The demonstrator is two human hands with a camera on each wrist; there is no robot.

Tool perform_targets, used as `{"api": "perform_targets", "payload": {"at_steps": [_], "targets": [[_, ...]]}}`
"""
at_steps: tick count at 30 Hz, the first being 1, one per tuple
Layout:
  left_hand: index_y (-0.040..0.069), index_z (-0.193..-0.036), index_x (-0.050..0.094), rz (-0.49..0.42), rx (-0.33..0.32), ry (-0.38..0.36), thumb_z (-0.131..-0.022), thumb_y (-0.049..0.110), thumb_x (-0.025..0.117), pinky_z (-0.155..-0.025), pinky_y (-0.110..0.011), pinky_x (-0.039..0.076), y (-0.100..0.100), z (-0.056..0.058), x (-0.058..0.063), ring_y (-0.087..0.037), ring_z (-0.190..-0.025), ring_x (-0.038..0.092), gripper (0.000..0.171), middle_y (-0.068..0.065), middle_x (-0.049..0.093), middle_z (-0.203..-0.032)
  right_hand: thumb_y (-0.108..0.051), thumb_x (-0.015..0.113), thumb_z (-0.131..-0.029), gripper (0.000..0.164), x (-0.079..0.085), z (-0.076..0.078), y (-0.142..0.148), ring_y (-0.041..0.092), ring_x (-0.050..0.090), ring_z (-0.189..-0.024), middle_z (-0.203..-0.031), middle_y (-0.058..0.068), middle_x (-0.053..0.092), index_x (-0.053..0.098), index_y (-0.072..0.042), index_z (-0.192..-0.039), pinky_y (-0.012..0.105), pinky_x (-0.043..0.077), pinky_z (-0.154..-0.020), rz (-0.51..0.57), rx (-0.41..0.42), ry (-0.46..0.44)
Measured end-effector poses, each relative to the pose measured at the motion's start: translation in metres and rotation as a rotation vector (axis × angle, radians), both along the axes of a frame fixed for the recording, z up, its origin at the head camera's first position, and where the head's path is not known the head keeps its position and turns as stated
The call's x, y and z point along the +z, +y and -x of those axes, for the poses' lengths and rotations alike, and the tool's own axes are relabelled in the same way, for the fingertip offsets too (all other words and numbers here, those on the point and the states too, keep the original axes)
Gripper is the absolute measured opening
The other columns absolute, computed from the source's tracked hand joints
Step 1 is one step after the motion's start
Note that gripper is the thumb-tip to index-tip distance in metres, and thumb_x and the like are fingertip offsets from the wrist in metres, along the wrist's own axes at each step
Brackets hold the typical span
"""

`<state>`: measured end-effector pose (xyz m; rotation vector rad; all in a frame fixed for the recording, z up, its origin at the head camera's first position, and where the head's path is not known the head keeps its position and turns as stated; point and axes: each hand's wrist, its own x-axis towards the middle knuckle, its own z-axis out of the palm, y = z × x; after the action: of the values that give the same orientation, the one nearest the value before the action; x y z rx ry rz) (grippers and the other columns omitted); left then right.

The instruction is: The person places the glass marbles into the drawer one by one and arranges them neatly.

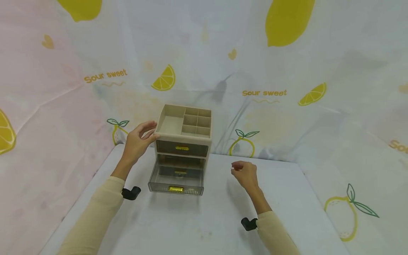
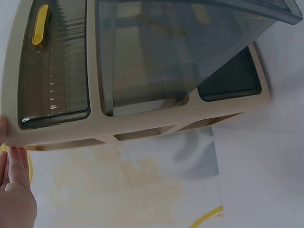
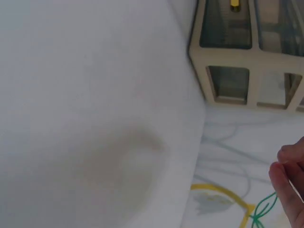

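A beige desk organizer [image 1: 183, 139] with smoky clear drawers stands at the back of the table. Its middle drawer [image 1: 176, 184] is pulled out, with nothing seen inside; the drawers above and below it are closed. My left hand [image 1: 139, 140] grips the organizer's upper left corner, thumb at the front and fingers along the side. Right of the organizer, my right hand [image 1: 246, 174] is raised with thumb and index fingertips together. They pinch a small white thing [image 1: 232, 168], mostly hidden by the fingers.
The organizer's top has a large tray section [image 1: 171, 124] and several small compartments [image 1: 196, 121]. A white table [image 1: 178, 226] lies beneath. Behind it hangs a lemon-print cloth [image 1: 197, 46], close to the organizer's back.
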<state>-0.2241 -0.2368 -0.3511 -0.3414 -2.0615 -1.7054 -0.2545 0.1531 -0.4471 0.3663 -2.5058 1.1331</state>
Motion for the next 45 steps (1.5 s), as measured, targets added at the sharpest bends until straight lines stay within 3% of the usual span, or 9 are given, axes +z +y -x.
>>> {"api": "perform_targets", "payload": {"at_steps": [8,16,21,29,45], "targets": [[-0.012,-0.132,0.05,-0.004,0.007,-0.004,-0.085,-0.007,0.071,-0.107,-0.038,0.045,-0.001,0.0,-0.001,-0.037,-0.127,0.049,0.052,-0.028,0.052,-0.134,0.003,0.076,-0.074,0.014,0.01,0.001,-0.04,0.021,0.071,-0.073,-0.08,0.009,0.073,0.077,-0.001,-0.088,0.032,0.064,-0.064,0.061,0.072,0.029],[-0.014,-0.132,0.048,-0.031,-0.012,0.0,-0.084,-0.009,0.07,-0.106,-0.033,0.046,0.001,0.001,-0.001,-0.04,-0.128,0.047,0.053,-0.03,0.051,-0.134,0.002,0.076,-0.075,0.013,0.018,-0.003,-0.062,0.015,0.071,-0.07,-0.077,0.004,0.073,0.077,-0.004,-0.087,0.022,0.061,-0.06,0.094,0.14,0.041],[-0.014,-0.133,0.048,-0.032,-0.014,-0.001,-0.084,-0.009,0.07,-0.106,-0.033,0.046,0.0,0.001,-0.001,-0.04,-0.128,0.047,0.054,-0.03,0.051,-0.134,0.005,0.075,-0.073,0.016,0.026,-0.009,-0.074,0.016,0.071,-0.072,-0.08,0.005,0.073,0.077,-0.003,-0.087,0.02,0.061,-0.061,0.156,0.198,0.045],[-0.013,-0.133,0.048,-0.036,-0.007,-0.013,-0.084,-0.009,0.071,-0.105,-0.032,0.047,-0.001,0.002,-0.001,-0.039,-0.127,0.048,0.054,-0.028,0.051,-0.134,0.003,0.075,-0.075,0.016,0.032,-0.019,-0.098,0.018,0.071,-0.073,-0.083,0.005,0.073,0.077,-0.001,-0.091,0.019,0.061,-0.062,0.168,0.256,0.052],[-0.013,-0.134,0.048,-0.032,-0.011,-0.014,-0.085,-0.009,0.07,-0.104,-0.031,0.047,-0.001,0.001,-0.001,-0.039,-0.128,0.048,0.054,-0.028,0.05,-0.135,0.001,0.075,-0.08,0.017,0.023,-0.042,-0.142,0.011,0.07,-0.074,-0.089,0.007,0.074,0.075,0.001,-0.097,0.015,0.059,-0.065,0.091,0.405,-0.068]]}}
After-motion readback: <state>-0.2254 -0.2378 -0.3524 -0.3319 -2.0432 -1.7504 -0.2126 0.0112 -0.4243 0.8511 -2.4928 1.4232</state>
